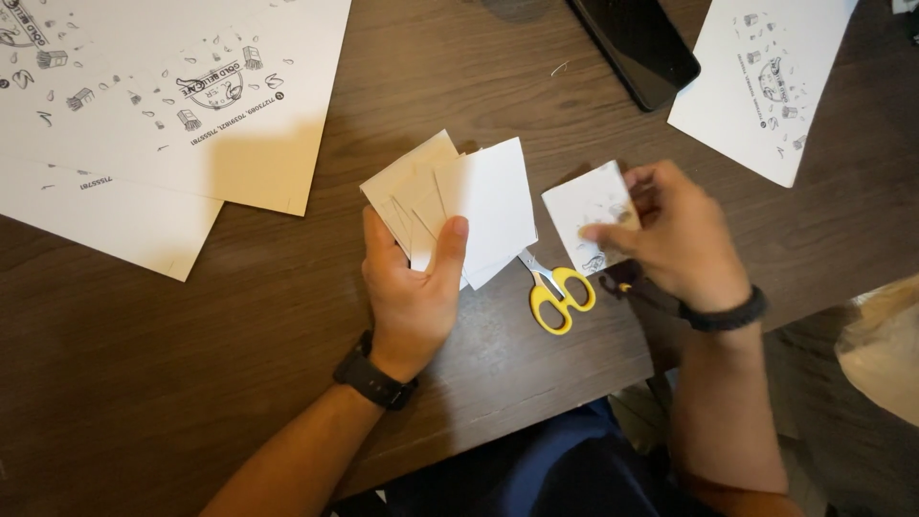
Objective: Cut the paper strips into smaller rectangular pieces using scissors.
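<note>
Stack of white paper cards [469,206]: several cut pieces, fanned, at the centre of the view; held above the counter by the left hand [412,287], thumb along the left edge, fingers pressed over the front of the fan. Left hand closed on the stack.

Small printed card [592,215]: white square with grey drawings, at 3 o'clock from the stack, just beside it and not touching. Pinched by the right hand [675,239], fingertips over its right and lower edge. Right hand closed on the card.

Scissors [558,292]: yellow handles, short metal blades, lying flat on the counter at 5 o'clock from the stack, between the two hands; blade tips pass under the lower corner of the stack. Touched by neither hand.

Wristbands: dark band on the left wrist [373,378], dark band on the right wrist [725,316].

Counter [144,383]: dark brown wood grain.

Large printed sheets [163,86]: white, overlapping, at 10 o'clock, well apart from the hands.

Printed sheet [766,81]: white, at 2 o'clock, tilted.

Black flat device [637,43]: at 1 o'clock, lying at a slant, near the top edge.

Pale bag [885,349]: at 4 o'clock, off the counter's edge, partly cut off.
</note>
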